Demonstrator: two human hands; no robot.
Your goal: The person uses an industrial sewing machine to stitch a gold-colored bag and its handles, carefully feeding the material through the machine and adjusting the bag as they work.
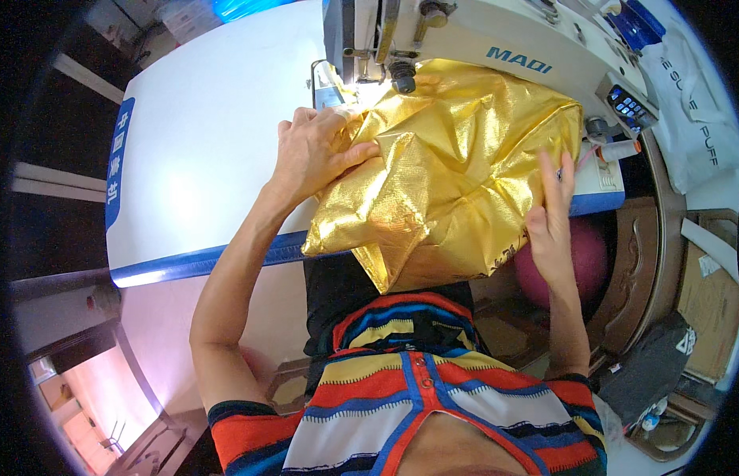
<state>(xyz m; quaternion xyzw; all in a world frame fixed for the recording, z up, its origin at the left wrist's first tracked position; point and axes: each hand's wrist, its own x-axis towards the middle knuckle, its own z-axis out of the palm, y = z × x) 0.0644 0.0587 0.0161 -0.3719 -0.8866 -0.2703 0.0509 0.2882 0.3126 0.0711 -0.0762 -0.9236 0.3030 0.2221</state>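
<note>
A shiny gold foil-like fabric piece (457, 166), crumpled and bag-like, lies over the sewing machine's bed and hangs past the front edge of the table. My left hand (310, 151) grips its left part close to the lit needle area, the thumb on top and the fingers curled at the edge. Against the right edge of the gold fabric rests my right hand (554, 214), its fingers stretched out and thumb apart, slightly blurred. Above the fabric stands the white sewing machine (465, 40); the stitching point is partly hidden behind my left fingers.
The white tabletop (195, 159) has a blue front edge. A thread spool (619, 151) lies right of the fabric, below a small control panel (630, 107). A white plastic bag (695, 111) hangs at the far right. Under the table is a dark pink round object (580, 262).
</note>
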